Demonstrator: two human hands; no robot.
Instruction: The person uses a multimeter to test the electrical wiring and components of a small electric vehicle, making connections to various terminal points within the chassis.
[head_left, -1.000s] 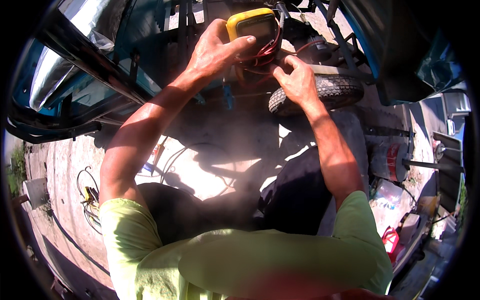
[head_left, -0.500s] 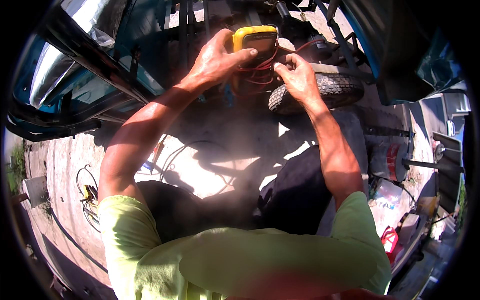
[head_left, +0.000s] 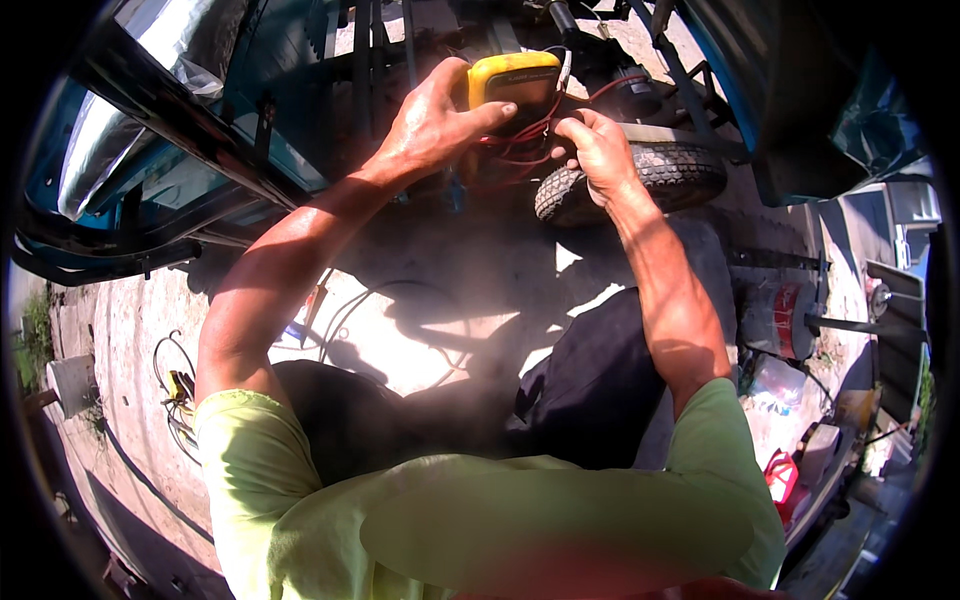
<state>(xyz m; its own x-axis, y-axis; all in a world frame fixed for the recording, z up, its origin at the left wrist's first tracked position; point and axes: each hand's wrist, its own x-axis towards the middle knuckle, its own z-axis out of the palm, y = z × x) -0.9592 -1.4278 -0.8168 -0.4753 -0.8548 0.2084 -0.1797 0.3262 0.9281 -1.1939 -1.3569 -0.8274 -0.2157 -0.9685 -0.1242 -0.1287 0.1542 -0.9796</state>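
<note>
Yellow-cased, the handheld meter sits up ahead of me in my left grip, thumb pressed across the lower part of its dark front, fingers going out of sight behind. Red leads loop together at its lower end. My right grip is just beside them, thumb and forefinger bent close together; whether a lead is pinched there I cannot tell. I judge the step in hand to be sorting those leads; the next move calls for a steady left hold and a clear fingertip catch on one strand, without tugging the rest tight. Beyond my right wrist lies a treaded tyre, and a dark metal frame slants along my left. Below, my dark trousers partly cover the sunlit ground. Farther right, a clear container carries a red label.
</note>
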